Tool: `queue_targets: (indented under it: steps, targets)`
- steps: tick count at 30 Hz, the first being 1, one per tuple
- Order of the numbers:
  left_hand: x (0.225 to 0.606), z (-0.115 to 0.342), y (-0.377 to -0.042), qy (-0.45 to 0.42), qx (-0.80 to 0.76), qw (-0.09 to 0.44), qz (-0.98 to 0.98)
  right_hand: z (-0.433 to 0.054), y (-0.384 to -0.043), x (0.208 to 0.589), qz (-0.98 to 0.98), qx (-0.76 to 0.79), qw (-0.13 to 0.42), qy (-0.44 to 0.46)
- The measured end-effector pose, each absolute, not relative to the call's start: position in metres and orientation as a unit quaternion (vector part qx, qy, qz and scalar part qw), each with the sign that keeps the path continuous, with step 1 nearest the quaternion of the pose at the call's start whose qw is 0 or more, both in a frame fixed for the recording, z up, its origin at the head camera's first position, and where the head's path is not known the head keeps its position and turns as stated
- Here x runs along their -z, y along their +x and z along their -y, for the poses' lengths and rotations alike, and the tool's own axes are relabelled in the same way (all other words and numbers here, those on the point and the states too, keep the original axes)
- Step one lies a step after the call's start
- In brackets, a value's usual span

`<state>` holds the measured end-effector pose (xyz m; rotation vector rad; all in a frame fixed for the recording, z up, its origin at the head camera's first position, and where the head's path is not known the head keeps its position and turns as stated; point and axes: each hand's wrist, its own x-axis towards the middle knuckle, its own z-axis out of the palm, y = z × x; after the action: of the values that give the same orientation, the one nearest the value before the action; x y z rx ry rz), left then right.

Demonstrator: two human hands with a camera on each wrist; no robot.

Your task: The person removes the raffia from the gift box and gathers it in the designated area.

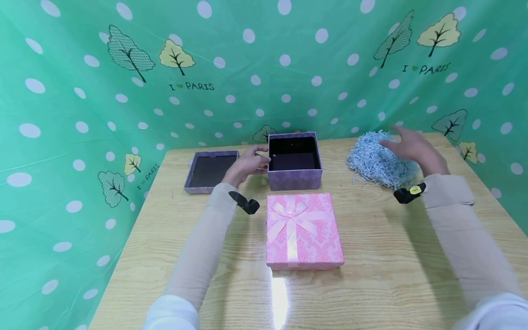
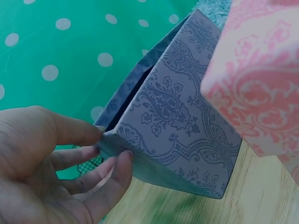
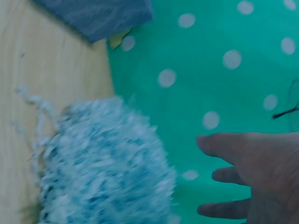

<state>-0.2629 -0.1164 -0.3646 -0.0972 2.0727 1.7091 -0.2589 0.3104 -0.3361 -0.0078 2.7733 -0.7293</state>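
Pink gift box (image 1: 310,240) with bow lay nearest on wood-grain tabletop (image 1: 371,256); purple box (image 1: 295,180), open-topped, stood just behind; left hand (image 1: 247,164) had fingers loosely bent and parted, tips at purple box's left wall, no firm grip; shallow purple lid (image 1: 214,170) lay left; blue shred (image 1: 373,160) lay far right; right hand (image 1: 412,145) hung close by, fingers spread, nothing held; best handling, as judged, called for left fingertips steadying without shoving, right fingers closing low round whole clump, lest loose strands trail
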Motion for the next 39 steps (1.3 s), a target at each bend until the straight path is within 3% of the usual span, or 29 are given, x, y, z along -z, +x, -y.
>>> queue_targets:
  steps: [9, 19, 26, 39]
  targets:
    - [0.364, 0.114, -0.260, -0.038, -0.597, 0.205, -0.775, -0.287, -0.243, 0.308, -0.961, 0.272, 0.039, -0.019]
    - [0.351, 0.121, -0.242, -0.029, -0.489, 0.156, -0.858, -0.257, -0.216, 0.309, -0.948, 0.308, 0.017, -0.077]
    - [0.337, 0.128, -0.217, 0.019, -0.448, 0.156, -0.880, -0.244, -0.196, 0.318, -0.939, 0.323, 0.006, -0.117]
    - [0.344, 0.137, -0.176, 0.137, -0.405, 0.233, -0.873, -0.215, -0.161, 0.332, -0.911, 0.366, 0.092, -0.163]
